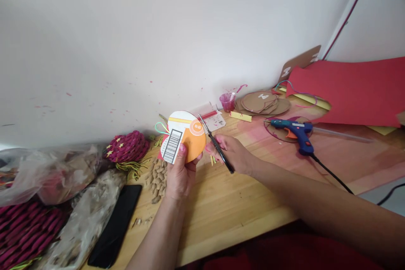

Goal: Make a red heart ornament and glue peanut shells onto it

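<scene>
Wooden tabletop [221,223] beneath: left hand [180,177] pinches the printed cutout [186,137] (partly orange), right hand [239,155] grips scissors [219,149] beside it.

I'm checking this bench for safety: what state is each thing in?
Rounded card: held by left hand
Black-handled tool: held by right hand; open or shut unclear
Glue gun: on its side, red light lit
Plastic cup: upright, pink-stained
Brown discs: stacked
Peanuts: piled loose
Plastic bag: crumpled
Black slab: flat, face dark
</scene>
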Action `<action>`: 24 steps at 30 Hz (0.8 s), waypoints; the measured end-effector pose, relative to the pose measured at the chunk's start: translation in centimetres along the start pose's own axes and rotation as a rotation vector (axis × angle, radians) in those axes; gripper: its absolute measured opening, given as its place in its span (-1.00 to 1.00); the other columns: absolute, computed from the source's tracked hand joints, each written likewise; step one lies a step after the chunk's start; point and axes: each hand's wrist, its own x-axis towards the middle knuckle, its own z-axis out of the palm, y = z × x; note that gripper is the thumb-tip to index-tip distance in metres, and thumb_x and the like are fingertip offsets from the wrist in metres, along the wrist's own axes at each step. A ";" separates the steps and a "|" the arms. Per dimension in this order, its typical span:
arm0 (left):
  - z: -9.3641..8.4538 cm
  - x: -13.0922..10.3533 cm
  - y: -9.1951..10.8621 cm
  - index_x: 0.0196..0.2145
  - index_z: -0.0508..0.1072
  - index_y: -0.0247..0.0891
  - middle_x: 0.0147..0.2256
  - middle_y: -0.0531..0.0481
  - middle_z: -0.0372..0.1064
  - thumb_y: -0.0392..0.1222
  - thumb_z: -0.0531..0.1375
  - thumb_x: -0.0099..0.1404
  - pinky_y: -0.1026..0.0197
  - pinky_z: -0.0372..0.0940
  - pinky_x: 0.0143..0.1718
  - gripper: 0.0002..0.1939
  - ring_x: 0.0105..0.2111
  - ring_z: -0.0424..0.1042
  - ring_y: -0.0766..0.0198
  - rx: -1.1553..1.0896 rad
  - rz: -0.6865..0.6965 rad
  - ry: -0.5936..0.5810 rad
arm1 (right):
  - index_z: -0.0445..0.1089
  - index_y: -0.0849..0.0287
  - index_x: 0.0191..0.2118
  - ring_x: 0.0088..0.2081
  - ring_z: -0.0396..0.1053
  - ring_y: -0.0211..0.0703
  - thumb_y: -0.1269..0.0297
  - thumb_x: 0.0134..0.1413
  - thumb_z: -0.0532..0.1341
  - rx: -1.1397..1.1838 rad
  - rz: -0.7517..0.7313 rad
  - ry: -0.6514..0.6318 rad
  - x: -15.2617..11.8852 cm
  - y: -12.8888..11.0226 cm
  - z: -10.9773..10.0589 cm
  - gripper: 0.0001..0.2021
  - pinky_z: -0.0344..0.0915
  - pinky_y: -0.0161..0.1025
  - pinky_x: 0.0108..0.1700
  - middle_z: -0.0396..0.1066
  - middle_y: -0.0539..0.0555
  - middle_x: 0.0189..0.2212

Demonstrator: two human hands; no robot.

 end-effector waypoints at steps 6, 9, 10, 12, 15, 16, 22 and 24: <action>0.0 -0.3 -0.1 0.08 0.53 -0.04 0.12 -0.05 0.49 -0.15 0.47 0.15 0.31 0.54 -0.29 -0.48 -0.14 0.59 0.21 0.005 0.014 -0.012 | 0.20 0.13 -0.44 -0.54 0.22 -0.29 -0.22 0.13 0.26 -0.034 0.051 -0.040 0.2 0.6 0.0 -0.51 0.05 -0.32 -0.49 0.23 -0.10 -0.57; -0.1 -0.4 -0.2 0.10 0.52 -0.02 0.13 -0.06 0.47 -0.14 0.45 0.18 0.30 0.54 -0.27 -0.48 -0.12 0.59 0.20 0.015 0.015 -0.020 | 0.24 0.14 -0.42 -0.54 0.24 -0.28 -0.24 0.14 0.24 -0.043 0.053 -0.039 0.2 0.7 0.0 -0.50 0.06 -0.32 -0.50 0.25 -0.08 -0.56; -0.1 -0.4 -0.2 0.10 0.51 -0.02 0.13 -0.06 0.47 -0.14 0.45 0.18 0.30 0.54 -0.26 -0.48 -0.11 0.58 0.20 0.019 0.019 -0.023 | 0.25 0.14 -0.42 -0.54 0.24 -0.28 -0.25 0.14 0.23 -0.048 0.054 -0.035 0.2 0.7 0.0 -0.50 0.06 -0.31 -0.50 0.25 -0.08 -0.56; -0.2 -0.4 -0.3 0.11 0.51 0.00 0.13 -0.06 0.47 -0.13 0.44 0.19 0.30 0.53 -0.23 -0.48 -0.10 0.58 0.21 0.029 0.028 -0.029 | 0.26 0.14 -0.42 -0.55 0.24 -0.28 -0.26 0.14 0.22 -0.051 0.057 -0.033 0.2 0.7 0.0 -0.49 0.05 -0.31 -0.51 0.24 -0.08 -0.57; -0.2 -0.3 -0.4 0.11 0.50 0.02 0.13 -0.04 0.47 -0.13 0.44 0.20 0.28 0.53 -0.19 -0.49 -0.09 0.57 0.22 0.047 0.042 -0.038 | 0.25 0.14 -0.44 -0.58 0.21 -0.29 -0.28 0.13 0.22 -0.026 0.059 -0.038 0.3 0.7 0.1 -0.48 0.02 -0.31 -0.53 0.22 -0.09 -0.60; -0.1 -0.3 -0.4 0.11 0.50 0.02 0.13 -0.04 0.47 -0.13 0.44 0.20 0.27 0.53 -0.18 -0.48 -0.09 0.57 0.22 0.055 0.047 -0.040 | 0.24 0.14 -0.45 -0.58 0.21 -0.30 -0.29 0.12 0.22 -0.021 0.060 -0.037 0.3 0.7 0.1 -0.47 0.02 -0.31 -0.53 0.21 -0.10 -0.61; 0.0 -0.4 -0.5 0.03 0.55 -0.04 0.07 -0.04 0.51 -0.11 0.45 0.17 0.28 0.53 -0.23 -0.55 -0.11 0.58 0.20 0.085 0.076 -0.026 | 0.22 0.13 -0.45 -0.61 0.18 -0.32 -0.29 0.13 0.21 -0.037 0.059 -0.018 0.4 0.9 0.1 -0.47 0.02 -0.31 -0.54 0.22 -0.11 -0.62; -0.1 -0.4 -0.5 0.02 0.54 -0.03 0.07 -0.03 0.52 -0.11 0.45 0.17 0.28 0.53 -0.25 -0.56 -0.10 0.58 0.19 0.086 0.074 -0.022 | 0.19 0.12 -0.47 -0.62 0.16 -0.32 -0.28 0.13 0.21 -0.039 0.057 -0.016 0.4 1.0 0.0 -0.47 0.02 -0.31 -0.54 0.21 -0.11 -0.63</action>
